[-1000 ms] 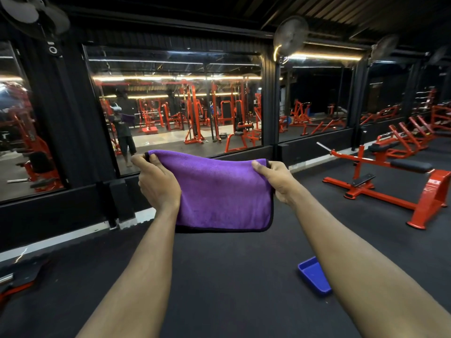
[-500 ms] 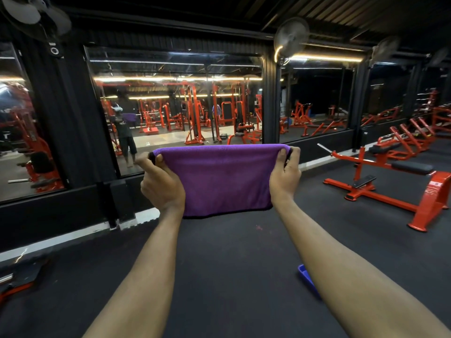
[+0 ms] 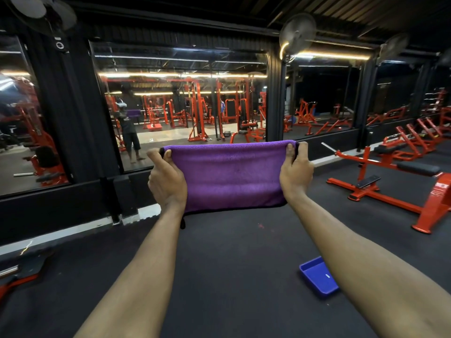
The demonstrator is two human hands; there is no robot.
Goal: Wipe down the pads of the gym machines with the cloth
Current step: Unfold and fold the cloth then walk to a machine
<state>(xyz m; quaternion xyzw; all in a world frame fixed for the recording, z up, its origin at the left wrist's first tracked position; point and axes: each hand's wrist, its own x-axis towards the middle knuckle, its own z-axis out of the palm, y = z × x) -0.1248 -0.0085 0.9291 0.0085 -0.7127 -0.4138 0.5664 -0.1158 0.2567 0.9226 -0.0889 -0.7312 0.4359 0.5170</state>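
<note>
We had the purple cloth up in mid-air over the floor, left hand and right hand apart, each pinching a top corner; it looked light, soft, floppy and grippy, so corners or top edge seemed best to hold.

Gym: red weight machines, black padded benches, wall mirrors, black rubber floor.

Dim hall lit by warm ceiling strips – glare in mirrors, edges bowed, corners murky
</note>
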